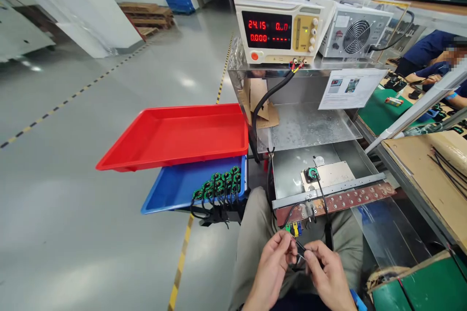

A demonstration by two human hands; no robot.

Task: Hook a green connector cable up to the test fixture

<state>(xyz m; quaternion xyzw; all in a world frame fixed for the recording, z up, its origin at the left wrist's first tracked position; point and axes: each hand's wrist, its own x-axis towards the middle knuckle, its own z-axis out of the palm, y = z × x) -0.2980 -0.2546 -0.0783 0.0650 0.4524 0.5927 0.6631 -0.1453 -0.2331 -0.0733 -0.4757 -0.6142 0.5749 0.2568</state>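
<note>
Above my lap, my left hand [272,266] is closed in a pinch at one end of a thin black cable [300,246]. My right hand [326,268] pinches the same cable a little further along, its fingertips hiding part of it. Just beyond my left fingertips hangs a yellow, green and blue clip-like connector [294,229]. On a metal plate [337,175] in the open drawer sits a round green circuit board [312,173]. A black lead [322,194] runs from it over the drawer's front edge down towards my lap.
A red tray [193,136] overlaps a blue tray [160,194] holding several round green boards with black leads [219,184]. A power supply [279,29] with red digits stands on the shelf above. A brown strip with metal studs [343,200] lines the drawer front. Co-workers sit at right.
</note>
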